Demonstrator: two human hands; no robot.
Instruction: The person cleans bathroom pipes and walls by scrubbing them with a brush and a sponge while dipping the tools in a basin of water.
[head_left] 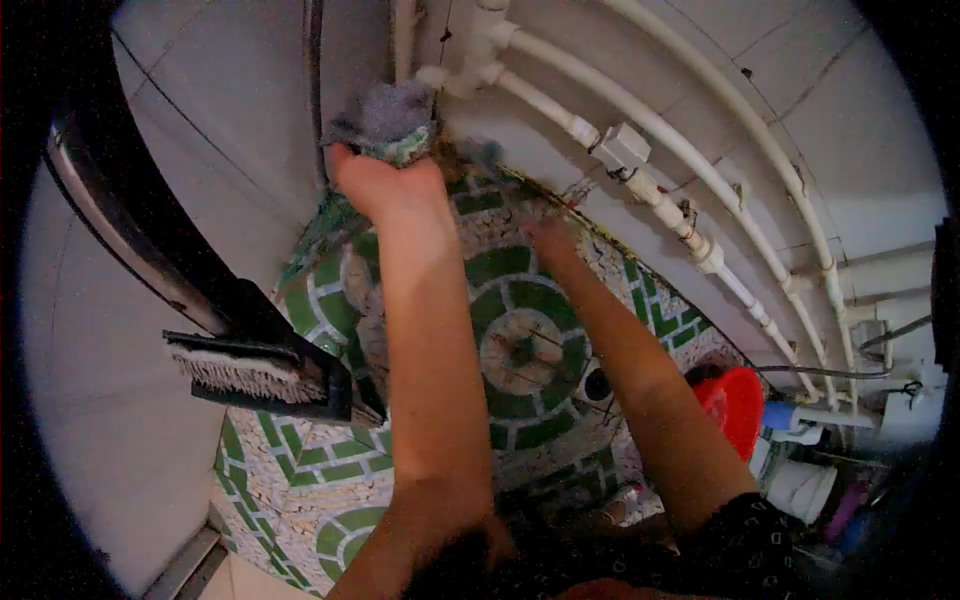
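My left hand [390,185] is raised in the corner, closed around a grey, fuzzy, crumpled rag [385,115] with a pale green patch at its lower side. The rag is beside the thin upright pipes, and most of my fingers are hidden behind it. Lower and to the right, my right hand [550,235] reaches down near the floor's edge by the wall. It is dim and smeared, so its fingers cannot be made out. Beneath both arms lies the green and white patterned floor [520,350].
A long-handled brush [250,375] with pale bristles stands at left. White pipes [680,210] with a valve [620,150] run along the right wall. A red basin [735,405] and a white bucket [800,490] stand at lower right. A small round drain [597,385] is in the floor.
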